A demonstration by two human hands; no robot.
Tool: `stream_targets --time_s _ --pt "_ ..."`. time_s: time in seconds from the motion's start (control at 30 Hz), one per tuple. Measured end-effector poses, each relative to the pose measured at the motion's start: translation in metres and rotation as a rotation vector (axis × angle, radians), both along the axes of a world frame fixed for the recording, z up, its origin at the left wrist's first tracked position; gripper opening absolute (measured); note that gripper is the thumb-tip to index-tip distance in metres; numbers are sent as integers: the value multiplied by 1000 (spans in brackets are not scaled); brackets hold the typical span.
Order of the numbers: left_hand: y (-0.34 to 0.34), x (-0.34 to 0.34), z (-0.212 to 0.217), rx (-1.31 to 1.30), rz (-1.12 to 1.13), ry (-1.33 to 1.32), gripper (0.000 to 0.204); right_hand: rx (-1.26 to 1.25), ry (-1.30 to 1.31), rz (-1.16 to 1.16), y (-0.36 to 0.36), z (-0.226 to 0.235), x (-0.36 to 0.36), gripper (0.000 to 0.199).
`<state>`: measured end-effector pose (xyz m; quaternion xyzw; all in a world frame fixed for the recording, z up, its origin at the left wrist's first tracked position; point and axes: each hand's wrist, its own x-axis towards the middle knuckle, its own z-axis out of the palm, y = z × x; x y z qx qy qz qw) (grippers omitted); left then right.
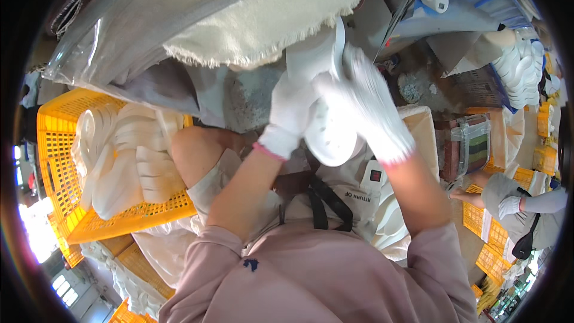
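Between my two gloved hands, in front of my lap, is a white foam slipper (332, 141) with small marks or holes on its lower part. My left hand (292, 103), in a white knit glove with a pink cuff, is closed around its left side. From the right, my right hand (372, 106) presses on it; that glove is blurred, and its fingertips are partly hidden. The slipper's upper end rises close to a large white wheel of fringed cloth (263, 23). I cannot tell whether they touch.
Clear plastic sheeting (119, 42) covers the wheel. A yellow crate (57, 161) of white slippers stands at my left. More white slippers (519, 72) are stacked at the far right. A strapped bundle (469, 146) lies right of me, near another person (514, 203) in white gloves.
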<state>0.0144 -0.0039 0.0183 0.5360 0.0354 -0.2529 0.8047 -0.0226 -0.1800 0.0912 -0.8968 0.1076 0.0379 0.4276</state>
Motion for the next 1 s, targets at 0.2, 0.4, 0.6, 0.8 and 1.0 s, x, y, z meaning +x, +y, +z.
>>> stream_targets --time_s 0.2,0.4,0.6,0.8,1.0 --pt "-105 25 -28 -195 348 169 41 234 -405 -382 -2 -1 -43 73" --pt "2 98 -34 825 -167 73 74 7 -346 -314 -29 -46 37 51" --pt "26 18 -21 463 -274 -189 37 269 -295 -315 -8 -24 63 60" --pt "-54 52 -43 -249 77 -16 34 -743 -246 309 15 49 -48 80" --pt "5 2 -24 -621 -48 281 49 -832 -428 525 29 -3 -70 49"
